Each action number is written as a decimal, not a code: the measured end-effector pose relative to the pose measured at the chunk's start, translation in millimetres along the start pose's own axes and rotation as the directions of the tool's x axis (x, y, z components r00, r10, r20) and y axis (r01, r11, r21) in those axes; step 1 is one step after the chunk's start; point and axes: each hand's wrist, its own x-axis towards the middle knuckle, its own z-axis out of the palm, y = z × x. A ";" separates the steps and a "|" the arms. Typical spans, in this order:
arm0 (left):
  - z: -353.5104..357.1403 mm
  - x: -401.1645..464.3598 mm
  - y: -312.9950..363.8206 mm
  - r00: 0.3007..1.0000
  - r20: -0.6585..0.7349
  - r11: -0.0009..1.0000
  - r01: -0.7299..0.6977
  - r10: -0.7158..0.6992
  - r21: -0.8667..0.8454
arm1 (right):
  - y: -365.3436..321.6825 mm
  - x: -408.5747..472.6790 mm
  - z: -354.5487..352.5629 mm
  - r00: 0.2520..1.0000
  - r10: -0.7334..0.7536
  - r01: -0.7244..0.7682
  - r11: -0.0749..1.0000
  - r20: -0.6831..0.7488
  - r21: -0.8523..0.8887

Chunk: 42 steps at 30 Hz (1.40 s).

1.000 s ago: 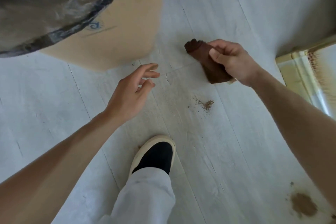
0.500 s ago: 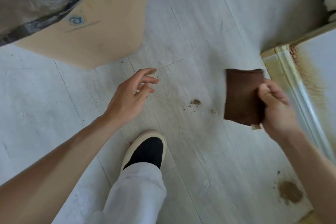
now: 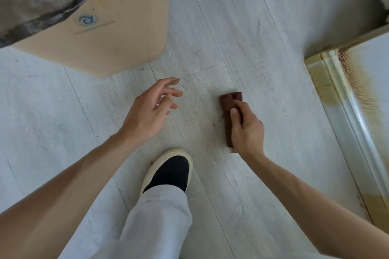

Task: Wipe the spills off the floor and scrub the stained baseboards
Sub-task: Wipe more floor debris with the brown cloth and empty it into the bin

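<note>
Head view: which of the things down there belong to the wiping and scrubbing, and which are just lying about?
Part of the job:
- brown cloth, gripped by the right hand
- grey floor with faint brown specks
- stained baseboard

Just lying about:
- cardboard sheet
- black plastic bag
- left hand, holding nothing

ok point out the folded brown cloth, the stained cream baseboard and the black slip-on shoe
folded brown cloth (image 3: 228, 101): head view, on its upper end, clear of the fingers
stained cream baseboard (image 3: 328, 90): head view, on its yellowed face
black slip-on shoe (image 3: 170, 172): head view, on its black upper
</note>
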 end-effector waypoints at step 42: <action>1.0 -6.2 -4.9 0.999 0.019 0.999 -0.025 0.026 -0.021 | 33.7 40.7 -86.4 0.989 0.107 -0.128 0.962 -0.100 -0.243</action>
